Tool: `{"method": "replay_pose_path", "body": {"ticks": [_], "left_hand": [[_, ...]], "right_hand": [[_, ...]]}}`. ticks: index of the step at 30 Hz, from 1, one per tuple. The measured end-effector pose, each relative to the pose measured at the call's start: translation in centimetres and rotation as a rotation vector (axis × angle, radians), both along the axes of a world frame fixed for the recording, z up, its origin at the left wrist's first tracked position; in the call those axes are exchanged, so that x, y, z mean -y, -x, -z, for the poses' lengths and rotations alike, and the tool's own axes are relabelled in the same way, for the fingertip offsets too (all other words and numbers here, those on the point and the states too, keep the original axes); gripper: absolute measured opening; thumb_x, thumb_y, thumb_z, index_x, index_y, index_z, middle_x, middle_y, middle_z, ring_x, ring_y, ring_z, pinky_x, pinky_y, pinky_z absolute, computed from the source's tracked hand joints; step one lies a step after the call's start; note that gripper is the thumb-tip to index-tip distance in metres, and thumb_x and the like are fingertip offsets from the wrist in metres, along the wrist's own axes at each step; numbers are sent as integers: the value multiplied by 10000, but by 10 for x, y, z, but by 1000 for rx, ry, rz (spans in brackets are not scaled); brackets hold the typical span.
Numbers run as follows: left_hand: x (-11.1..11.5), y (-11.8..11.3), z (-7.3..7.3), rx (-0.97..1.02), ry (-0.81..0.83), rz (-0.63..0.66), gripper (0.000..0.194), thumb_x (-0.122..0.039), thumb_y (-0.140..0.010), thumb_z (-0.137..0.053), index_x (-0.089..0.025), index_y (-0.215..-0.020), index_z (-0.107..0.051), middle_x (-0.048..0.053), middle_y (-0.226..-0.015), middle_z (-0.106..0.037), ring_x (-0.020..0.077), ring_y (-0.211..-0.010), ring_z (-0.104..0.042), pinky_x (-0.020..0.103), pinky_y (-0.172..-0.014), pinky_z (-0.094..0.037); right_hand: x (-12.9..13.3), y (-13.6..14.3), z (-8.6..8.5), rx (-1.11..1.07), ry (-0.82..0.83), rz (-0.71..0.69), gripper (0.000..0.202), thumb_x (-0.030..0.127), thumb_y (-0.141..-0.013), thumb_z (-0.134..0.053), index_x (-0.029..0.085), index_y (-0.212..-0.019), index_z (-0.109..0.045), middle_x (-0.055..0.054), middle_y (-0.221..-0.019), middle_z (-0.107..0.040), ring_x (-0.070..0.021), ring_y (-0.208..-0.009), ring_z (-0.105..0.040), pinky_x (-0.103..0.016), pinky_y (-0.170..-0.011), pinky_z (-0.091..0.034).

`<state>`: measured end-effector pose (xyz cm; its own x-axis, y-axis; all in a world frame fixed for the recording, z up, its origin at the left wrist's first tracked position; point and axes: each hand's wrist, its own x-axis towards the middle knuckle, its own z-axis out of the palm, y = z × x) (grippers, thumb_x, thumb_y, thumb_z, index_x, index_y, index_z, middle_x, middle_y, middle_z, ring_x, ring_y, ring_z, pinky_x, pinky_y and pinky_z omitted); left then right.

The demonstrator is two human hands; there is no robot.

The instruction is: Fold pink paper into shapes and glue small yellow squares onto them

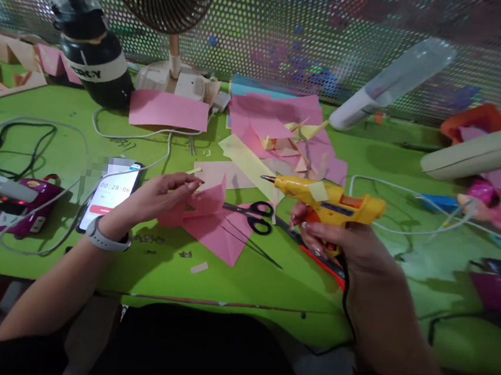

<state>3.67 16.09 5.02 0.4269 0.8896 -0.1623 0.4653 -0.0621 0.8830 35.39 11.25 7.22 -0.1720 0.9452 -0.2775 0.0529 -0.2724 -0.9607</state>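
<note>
1 yellow glue gun [337,195] within right fingers [324,232]

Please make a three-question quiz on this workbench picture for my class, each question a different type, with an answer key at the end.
1. Multiple choice: What does the person's right hand hold?
A) a water bottle
B) a yellow glue gun
C) a small fan

2. True or false: In the picture, the black-handled scissors lie between the left hand and the right hand.

3. Fill in the blank: The screen of the phone on the green table reads 00:28:__.

Key
1. B, the yellow glue gun
2. True
3. 06
</note>
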Motion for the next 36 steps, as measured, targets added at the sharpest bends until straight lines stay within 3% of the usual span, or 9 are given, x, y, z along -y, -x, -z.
{"method": "replay_pose_path", "body": {"ticks": [5, 8, 13, 16, 21, 23, 27, 36], "left_hand": [[7, -4, -12, -168, -279, -51, 431, -534, -910, -589, -182, -1130, -702, 116, -1203, -717, 263, -1051, -671, 383, -936, -522], [7, -1, -20, -259, -325, -57, 436, -536, -885, -615, -195, -1145, -698, 120, -1178, -721, 271, -1031, -672, 404, -927, -524], [2, 1, -9, -370, -221, 53, 731, -567, -764, -717, -176, -1364, -568, 159, -1206, -693, 281, -993, -674, 383, -824, -535], [3, -5, 0, -331, -176, 109, 690, -474, -810, -688, -181, -1412, -520, 145, -1187, -690, 234, -925, -676, 331, -775, -517], [3, -11, 3, -233, -87, 157, 610, -319, -893, -591, -169, -1465, -443, 51, -823, -712, 136, -582, -573, 249, -543, -415], [1, -9, 2, -176, -53, 177, 617, -291, -889, -587, -170, -1472, -426, 39, -800, -703, 132, -587, -583, 237, -537, -414], [-2, -1, -1, -39, 50, 198, 564, -270, -843, -614, -166, -1388, -516, 78, -948, -722, 176, -814, -682, 252, -632, -495], [-3, -2, -7, -94, 122, 259, 342, -407, -823, -682, -166, -1061, -722, 38, -790, -725, 123, -606, -605, 225, -543, -440]], "right_hand": [[2, -2, -3, -86, -45, 25, 172, 282, -720, -759, 198, -843, -674, 5, -774, -643, -48, -408, -446, -213, -366, -329], [4, -9, -7, -203, -154, 97, 167, 279, -711, -765, 218, -831, -666, 16, -788, -621, -49, -414, -469, -217, -367, -323], [7, -15, -5, -289, -242, 84, 150, 272, -722, -752, 216, -832, -666, 23, -790, -615, -45, -379, -471, -222, -340, -299], [9, -6, 2, -228, -170, 28, 158, 277, -742, -738, 199, -851, -654, 7, -810, -640, -48, -398, -474, -211, -349, -331], [5, 17, 20, -39, -58, -136, 234, 355, -752, -762, 185, -880, -664, -7, -818, -653, -46, -445, -489, -182, -370, -406], [2, 26, 24, 13, -32, -218, 237, 351, -753, -760, 188, -899, -669, -21, -866, -667, -53, -490, -510, -183, -402, -450], [-3, 36, 27, 39, -26, -329, 221, 355, -765, -743, 192, -897, -673, -30, -870, -667, -64, -527, -513, -186, -427, -482], [-3, 40, 35, 16, -57, -388, 189, 345, -774, -731, 203, -875, -658, -32, -880, -644, -67, -535, -497, -173, -404, -459]]}}
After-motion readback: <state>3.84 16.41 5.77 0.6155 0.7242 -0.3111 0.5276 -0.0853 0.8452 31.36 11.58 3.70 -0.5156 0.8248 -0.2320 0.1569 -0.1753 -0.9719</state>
